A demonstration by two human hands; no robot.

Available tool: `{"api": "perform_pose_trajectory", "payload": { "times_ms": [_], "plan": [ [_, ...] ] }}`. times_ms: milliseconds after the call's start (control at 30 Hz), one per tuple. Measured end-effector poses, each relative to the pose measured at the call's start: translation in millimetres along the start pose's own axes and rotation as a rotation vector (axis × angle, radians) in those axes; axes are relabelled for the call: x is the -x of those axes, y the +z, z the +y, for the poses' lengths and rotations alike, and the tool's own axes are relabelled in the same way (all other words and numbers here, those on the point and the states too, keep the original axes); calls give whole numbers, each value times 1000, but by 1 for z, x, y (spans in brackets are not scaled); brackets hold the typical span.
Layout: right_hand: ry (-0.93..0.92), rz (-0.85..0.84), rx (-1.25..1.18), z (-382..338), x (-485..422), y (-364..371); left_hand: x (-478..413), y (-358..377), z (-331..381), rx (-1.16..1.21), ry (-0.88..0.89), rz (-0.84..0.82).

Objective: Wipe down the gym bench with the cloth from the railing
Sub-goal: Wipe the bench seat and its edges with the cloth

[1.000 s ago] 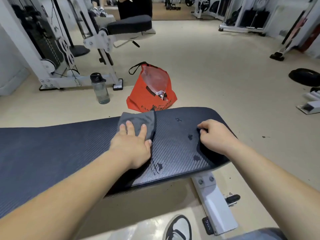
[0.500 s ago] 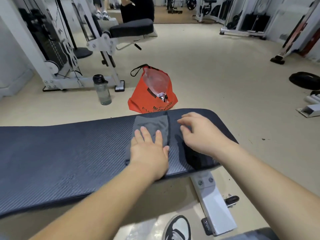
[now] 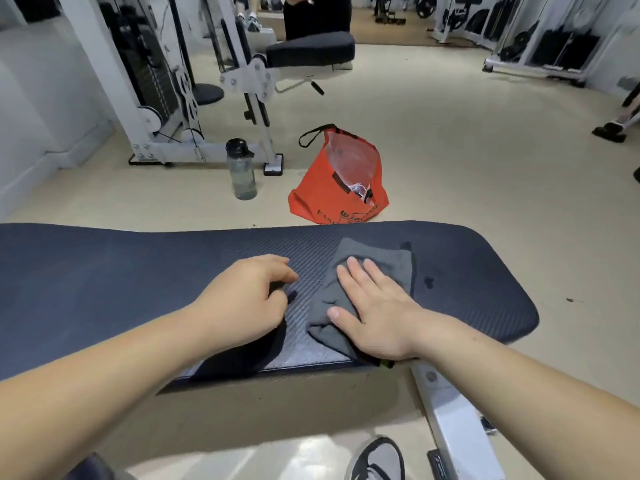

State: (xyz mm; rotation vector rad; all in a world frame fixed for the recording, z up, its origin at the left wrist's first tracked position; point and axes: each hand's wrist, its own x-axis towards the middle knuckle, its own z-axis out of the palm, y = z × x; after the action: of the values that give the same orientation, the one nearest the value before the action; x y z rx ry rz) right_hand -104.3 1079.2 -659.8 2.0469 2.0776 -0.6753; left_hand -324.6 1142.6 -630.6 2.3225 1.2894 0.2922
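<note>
The dark textured gym bench [image 3: 104, 271] runs across the view in front of me. A grey cloth [image 3: 381, 261] lies spread on its right part. My right hand [image 3: 377, 306] presses flat on the cloth, fingers extended and pointing away from me. My left hand [image 3: 249, 299] rests on the bare pad just left of the cloth, fingers curled in, holding nothing. A small dark wet spot [image 3: 429, 282] shows on the pad to the right of the cloth.
On the floor beyond the bench stand an orange bag [image 3: 332, 195] and a water bottle [image 3: 242, 171]. A white cable machine [image 3: 166, 98] with a black seat rises behind them. The bench's white leg [image 3: 453, 427] and my shoe [image 3: 377, 459] are below.
The cloth was under my left hand and has slid rightward; now my right hand lies on it. My left hand has come off it onto the bare pad. Most wet spots are gone.
</note>
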Motion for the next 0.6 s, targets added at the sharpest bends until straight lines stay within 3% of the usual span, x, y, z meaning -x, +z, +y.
{"api": "perform_pose_trajectory", "payload": {
  "times_ms": [133, 233, 433, 600],
  "plan": [
    [187, 120, -37, 26, -36, -19, -8, 16, -10, -35, 63, 39],
    [253, 74, 48, 16, -37, -14, -15, 19, -5, -76, 130, 44],
    [40, 5, 101, -31, 4, 9, -40, 14, 7, -144, 172, 70],
    [20, 140, 64, 2, -12, 4, -53, 25, 18, -137, 174, 57]
  ]
}}
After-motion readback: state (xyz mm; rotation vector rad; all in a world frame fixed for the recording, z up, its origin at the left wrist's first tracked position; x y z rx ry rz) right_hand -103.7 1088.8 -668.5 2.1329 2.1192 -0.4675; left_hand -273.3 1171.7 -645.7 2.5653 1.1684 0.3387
